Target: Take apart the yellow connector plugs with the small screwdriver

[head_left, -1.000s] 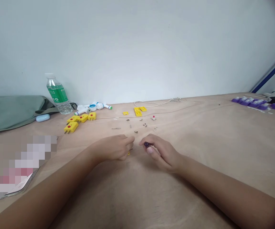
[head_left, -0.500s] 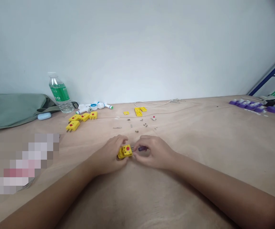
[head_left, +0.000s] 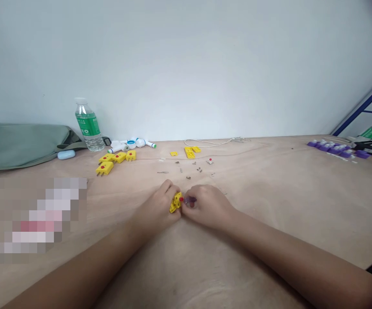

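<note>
My left hand (head_left: 158, 206) is closed around a yellow plug (head_left: 177, 201) with a red button, just above the table. The plug is tilted, its button turned toward my right hand, and my fingers cover part of its body. My right hand (head_left: 208, 204) is closed on what looks like a small screwdriver (head_left: 190, 200) with a purple handle. Its near end lies close to the plug; whether the two touch, I cannot tell. Beyond my hands lie several small metal parts (head_left: 199, 170), a loose red-topped piece (head_left: 209, 161) and an opened yellow plug housing (head_left: 190, 152).
Several yellow plugs (head_left: 105, 168) lie at the left, near white-and-blue items (head_left: 131, 145). A water bottle (head_left: 89, 126), a green bag (head_left: 18, 146) and a light-blue case (head_left: 66, 154) stand behind. A white cord (head_left: 205, 141) runs by the wall. Purple pieces (head_left: 330, 149) lie far right.
My left hand has turned the plug, so its pins, which pointed toward my right hand, no longer show and its red button faces right. The view has shifted slightly.
</note>
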The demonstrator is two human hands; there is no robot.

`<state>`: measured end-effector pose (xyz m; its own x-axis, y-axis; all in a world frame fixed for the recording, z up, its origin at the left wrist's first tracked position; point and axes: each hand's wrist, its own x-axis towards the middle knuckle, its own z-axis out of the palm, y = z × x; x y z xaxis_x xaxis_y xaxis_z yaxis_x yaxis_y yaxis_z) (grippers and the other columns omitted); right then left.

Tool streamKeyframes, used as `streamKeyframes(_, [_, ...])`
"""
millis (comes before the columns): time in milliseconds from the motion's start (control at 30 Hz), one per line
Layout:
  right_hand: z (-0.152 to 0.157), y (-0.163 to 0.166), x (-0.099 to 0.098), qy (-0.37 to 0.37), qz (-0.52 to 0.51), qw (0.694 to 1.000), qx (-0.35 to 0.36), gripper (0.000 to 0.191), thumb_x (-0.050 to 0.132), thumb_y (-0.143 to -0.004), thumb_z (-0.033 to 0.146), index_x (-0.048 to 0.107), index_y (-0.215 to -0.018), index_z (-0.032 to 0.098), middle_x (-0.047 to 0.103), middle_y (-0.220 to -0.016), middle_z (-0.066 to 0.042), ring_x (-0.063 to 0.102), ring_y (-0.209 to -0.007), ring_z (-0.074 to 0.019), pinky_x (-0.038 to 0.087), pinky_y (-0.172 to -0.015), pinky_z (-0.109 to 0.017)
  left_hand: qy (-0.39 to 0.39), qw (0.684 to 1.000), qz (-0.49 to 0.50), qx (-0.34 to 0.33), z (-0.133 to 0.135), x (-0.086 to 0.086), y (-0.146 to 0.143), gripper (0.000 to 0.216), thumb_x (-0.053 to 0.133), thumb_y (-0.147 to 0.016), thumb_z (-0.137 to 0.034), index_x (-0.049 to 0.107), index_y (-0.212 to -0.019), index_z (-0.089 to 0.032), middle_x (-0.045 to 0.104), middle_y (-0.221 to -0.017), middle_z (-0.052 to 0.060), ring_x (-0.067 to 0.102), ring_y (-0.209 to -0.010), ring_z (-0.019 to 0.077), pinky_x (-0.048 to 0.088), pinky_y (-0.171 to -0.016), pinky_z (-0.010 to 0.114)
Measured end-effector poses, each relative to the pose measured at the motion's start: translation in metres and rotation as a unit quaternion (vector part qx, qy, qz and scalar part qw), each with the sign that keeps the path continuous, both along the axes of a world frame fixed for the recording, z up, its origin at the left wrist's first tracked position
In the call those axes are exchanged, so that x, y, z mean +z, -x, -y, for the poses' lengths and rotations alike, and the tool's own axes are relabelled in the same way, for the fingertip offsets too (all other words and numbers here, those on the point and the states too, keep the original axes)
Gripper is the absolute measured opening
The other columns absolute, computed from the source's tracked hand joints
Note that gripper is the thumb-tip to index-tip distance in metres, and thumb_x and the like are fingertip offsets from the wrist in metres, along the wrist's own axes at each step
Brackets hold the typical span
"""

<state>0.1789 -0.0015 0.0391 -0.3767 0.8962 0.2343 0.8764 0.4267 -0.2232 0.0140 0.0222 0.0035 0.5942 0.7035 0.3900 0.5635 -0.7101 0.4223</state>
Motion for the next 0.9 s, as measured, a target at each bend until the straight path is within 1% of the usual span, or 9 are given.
streamKeyframes(133, [-0.001, 0.0, -0.005, 0.031, -0.037, 0.998, -0.042, 0.011, 0.053, -0.066, 0.02, 0.055, -0.055, 0.017, 0.058, -0.055, 0.0, 0.046, -0.049, -0.0099, 0.024, -0.046, -0.022, -0.002, 1.0, -0.013, 0.003, 0.001, 0.001, -0.002, 0.025, 0.052, -0.071, -0.009, 0.049, -0.094, -0.018, 0.047, -0.097, 0.005, 0.055, -0.087, 0.0192, 0.048, -0.082, 0.034])
streamKeyframes(267, [-0.004, 0.0, -0.009, 0.072, -0.065, 0.991, -0.092, 0.015, 0.056, -0.066, 0.029, 0.055, -0.055, 0.018, 0.057, -0.054, 0.001, 0.047, -0.049, -0.0104, 0.025, -0.044, -0.021, 0.0, 1.0, -0.026, 0.017, 0.001, 0.001, -0.003, 0.023, 0.053, -0.07, -0.01, 0.049, -0.092, -0.018, 0.047, -0.095, 0.004, 0.055, -0.084, 0.0185, 0.048, -0.08, 0.034])
streamKeyframes(400, [-0.009, -0.001, -0.014, 0.1, -0.089, 0.985, -0.107, 0.015, 0.057, -0.063, 0.033, 0.055, -0.058, 0.019, 0.059, -0.056, 0.001, 0.049, -0.051, -0.0113, 0.028, -0.045, -0.021, -0.005, 0.999, -0.034, 0.021, 0.0, -0.001, -0.004, 0.019, 0.052, -0.071, -0.011, 0.049, -0.089, -0.018, 0.046, -0.093, 0.003, 0.054, -0.082, 0.0182, 0.049, -0.078, 0.033])
streamKeyframes(667, [-0.012, -0.002, -0.018, 0.087, -0.099, 0.985, -0.11, 0.015, 0.058, -0.06, 0.034, 0.053, -0.058, 0.019, 0.058, -0.057, 0.001, 0.049, -0.052, -0.012, 0.03, -0.046, -0.022, -0.02, 0.999, -0.038, 0.003, -0.001, -0.001, -0.007, 0.026, 0.051, -0.071, -0.008, 0.048, -0.094, -0.019, 0.046, -0.097, 0.005, 0.053, -0.087, 0.0196, 0.047, -0.084, 0.035])
streamKeyframes(900, [-0.013, -0.004, -0.015, 0.061, -0.076, 0.99, -0.098, 0.012, 0.056, -0.06, 0.031, 0.055, -0.058, 0.019, 0.06, -0.058, 0.001, 0.051, -0.053, -0.0121, 0.032, -0.048, -0.022, -0.025, 0.999, -0.032, 0.008, -0.004, -0.002, -0.007, 0.023, 0.055, -0.069, -0.01, 0.05, -0.091, -0.018, 0.048, -0.093, 0.006, 0.054, -0.082, 0.0197, 0.049, -0.078, 0.035])
